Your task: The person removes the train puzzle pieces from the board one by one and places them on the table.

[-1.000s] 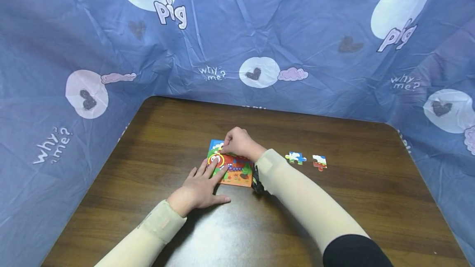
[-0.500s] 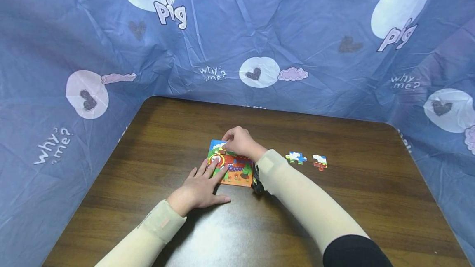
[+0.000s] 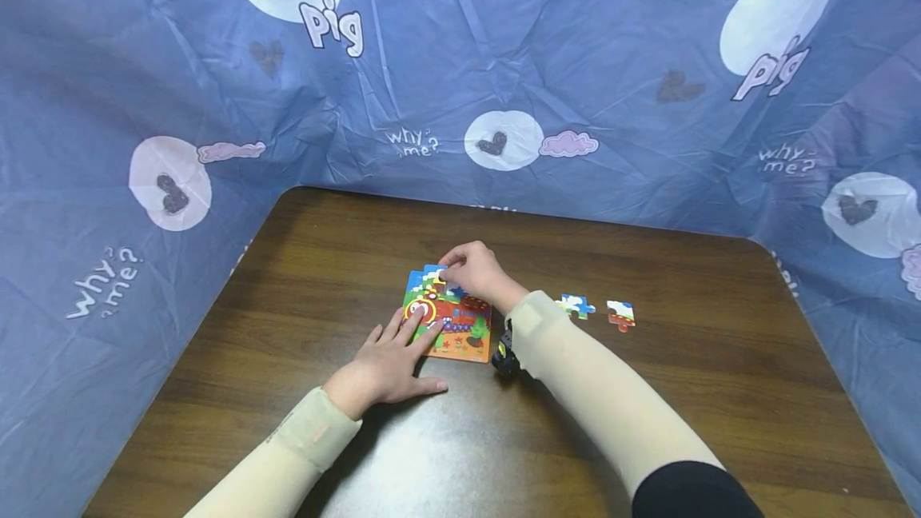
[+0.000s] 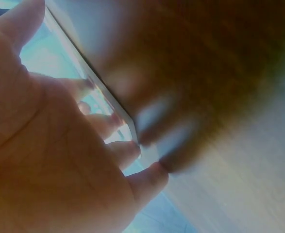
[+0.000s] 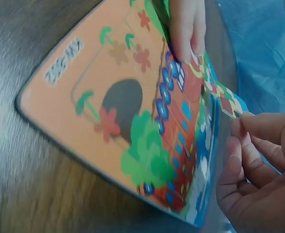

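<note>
A puzzle board (image 3: 464,348) with a red cartoon train and an orange lower part lies on the table. My left hand (image 3: 386,366) rests with spread, straight fingers on its left side; in the left wrist view, the fingertips of this left hand (image 4: 55,141) lie over the board's edge. Between thumb and fingers my right hand (image 3: 475,272) pinches a puzzle piece (image 3: 433,272) at the board's top edge. From the right wrist, that piece (image 5: 231,104) looks tilted and raised off the board (image 5: 79,104), beside the right hand (image 5: 259,165).
Right of the board, partly behind my right wrist, lies a blue, white and green puzzle piece (image 3: 574,306). Farther right is another loose piece (image 3: 621,314) with red and white. The wooden table (image 3: 683,358) ends at a blue printed cloth (image 3: 403,86).
My right hand has shifted slightly right and away from me, bringing the pinched piece up to the board's top edge. My left hand has stayed in place.
</note>
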`<state>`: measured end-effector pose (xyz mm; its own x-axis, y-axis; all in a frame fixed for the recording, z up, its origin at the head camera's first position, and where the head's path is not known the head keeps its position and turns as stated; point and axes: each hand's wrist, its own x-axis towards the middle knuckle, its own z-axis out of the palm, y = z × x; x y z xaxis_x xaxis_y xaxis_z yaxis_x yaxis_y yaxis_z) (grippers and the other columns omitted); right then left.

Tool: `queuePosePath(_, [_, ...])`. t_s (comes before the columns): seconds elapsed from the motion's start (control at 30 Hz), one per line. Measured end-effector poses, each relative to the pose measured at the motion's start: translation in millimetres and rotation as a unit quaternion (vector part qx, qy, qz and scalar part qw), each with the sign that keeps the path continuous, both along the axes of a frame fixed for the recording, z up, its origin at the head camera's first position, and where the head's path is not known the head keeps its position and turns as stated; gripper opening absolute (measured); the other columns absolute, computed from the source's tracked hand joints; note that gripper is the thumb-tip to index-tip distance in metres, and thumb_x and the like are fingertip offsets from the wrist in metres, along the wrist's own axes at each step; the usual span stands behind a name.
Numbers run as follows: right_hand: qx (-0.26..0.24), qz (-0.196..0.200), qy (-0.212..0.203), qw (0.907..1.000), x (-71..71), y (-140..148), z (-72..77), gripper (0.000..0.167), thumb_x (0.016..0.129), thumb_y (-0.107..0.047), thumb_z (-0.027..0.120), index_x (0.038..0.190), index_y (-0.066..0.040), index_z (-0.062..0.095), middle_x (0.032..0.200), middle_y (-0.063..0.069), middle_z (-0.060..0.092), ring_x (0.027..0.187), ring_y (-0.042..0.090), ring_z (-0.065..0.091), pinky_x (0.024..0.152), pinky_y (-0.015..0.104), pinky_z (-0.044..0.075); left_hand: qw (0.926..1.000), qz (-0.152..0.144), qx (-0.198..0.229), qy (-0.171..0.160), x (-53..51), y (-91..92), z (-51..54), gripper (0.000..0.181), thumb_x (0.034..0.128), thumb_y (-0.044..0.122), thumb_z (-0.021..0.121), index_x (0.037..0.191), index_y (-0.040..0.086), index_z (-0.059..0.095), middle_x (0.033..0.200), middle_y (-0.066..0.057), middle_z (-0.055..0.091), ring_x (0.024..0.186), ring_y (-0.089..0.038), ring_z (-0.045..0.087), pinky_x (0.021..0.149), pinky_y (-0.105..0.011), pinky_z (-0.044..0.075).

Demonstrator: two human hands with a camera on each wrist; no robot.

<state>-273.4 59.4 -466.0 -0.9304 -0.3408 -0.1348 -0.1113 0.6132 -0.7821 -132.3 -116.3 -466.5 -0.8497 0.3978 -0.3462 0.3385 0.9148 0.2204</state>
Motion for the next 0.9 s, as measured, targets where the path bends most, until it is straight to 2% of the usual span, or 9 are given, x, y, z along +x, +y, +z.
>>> queuePosePath(0.37, [-0.051, -0.036, -0.044, 0.9971, -0.8, 41, 4.8, 0.016, 0.093, -0.020, 0.076, 0.104, -0.008, 0.079, 0.095, 0.004, 0.072, 0.089, 0.020, 0.066, 0.078, 0.039, 0.053, 0.9999, 0.001, 0.003, -0.015, -1.1, 0.5, -0.8, 0.094, 0.0920, 0.070, 0.057, 0.165, 0.022, 0.022, 0.169, -0.013, 0.008, 0.152, -0.040, 0.005, 0.116, -0.060, 0.017])
queuePosePath(0.6, [-0.071, -0.053, -0.055, 0.9945, 1.7, 69, 6.7, 0.019, 0.095, -0.016, 0.075, 0.110, -0.005, 0.076, 0.097, 0.007, 0.073, 0.086, 0.036, 0.064, 0.073, 0.051, 0.054, 0.9999, 0.004, 0.005, -0.010, 0.3, 0.3, 1.7, 0.093, 0.0920, 0.070, 0.058, 0.164, 0.022, 0.023, 0.169, -0.013, 0.008, 0.152, -0.040, 0.005, 0.116, -0.061, 0.017])
queuePosePath(0.9, [-0.061, -0.071, -0.060, 0.9938, 3.0, 96, 10.5, 0.020, 0.094, -0.017, 0.075, 0.110, -0.005, 0.076, 0.097, 0.008, 0.074, 0.089, 0.039, 0.062, 0.074, 0.051, 0.055, 1.0000, -0.005, -0.004, -0.006, 0.4, 1.2, 0.6, 0.097, 0.0898, 0.070, 0.061, 0.164, 0.021, 0.024, 0.169, -0.013, 0.010, 0.152, -0.040, 0.007, 0.116, -0.060, 0.018])
